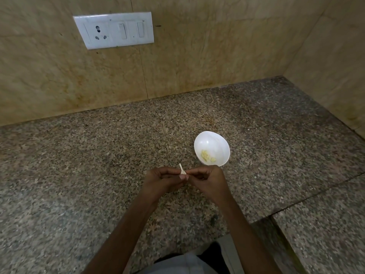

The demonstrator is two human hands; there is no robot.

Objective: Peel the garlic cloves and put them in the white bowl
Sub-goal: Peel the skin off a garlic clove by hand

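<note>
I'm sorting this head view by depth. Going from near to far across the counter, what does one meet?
left hand and right hand, level with each other, pinching a garlic clove → white bowl with peeled cloves in it → socket and switch plate on the wall

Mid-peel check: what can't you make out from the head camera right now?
1. Head view: the small pale garlic clove is mostly covered by the pinching fingers of the left hand and right hand; how much skin remains is unclear.
2. Head view: the yellowish peeled pieces in the round white bowl are too small to count.
3. Head view: the grey clothing is cut off by the bottom edge.
</note>
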